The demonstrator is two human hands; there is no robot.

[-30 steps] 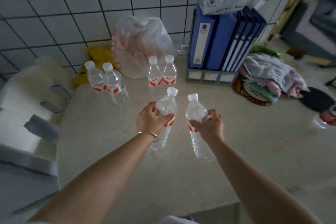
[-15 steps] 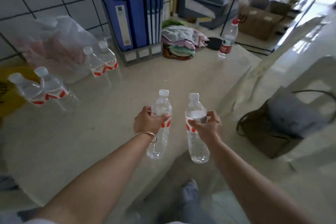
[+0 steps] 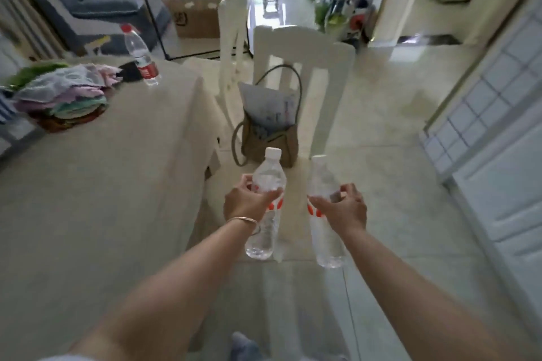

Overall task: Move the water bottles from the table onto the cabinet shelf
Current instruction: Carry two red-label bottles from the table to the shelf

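Head view: left hand (image 3: 246, 202) gripped bottle (image 3: 265, 205) mid-body, right hand (image 3: 344, 209) gripped second bottle (image 3: 324, 208); both off surface (image 3: 88, 184), at 12 o'clock. Full, heavyish, smooth plastic; label-band hold best.

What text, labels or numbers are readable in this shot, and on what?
None can be read.
Bottle in the left hand: red label marks, blurred.
Bottle in the right hand: red label marks, blurred.
Red-capped bottle on the table: red label, print too small.
Cardboard box: dark mark, not legible.
Bag on the chair: faint print, blurred.
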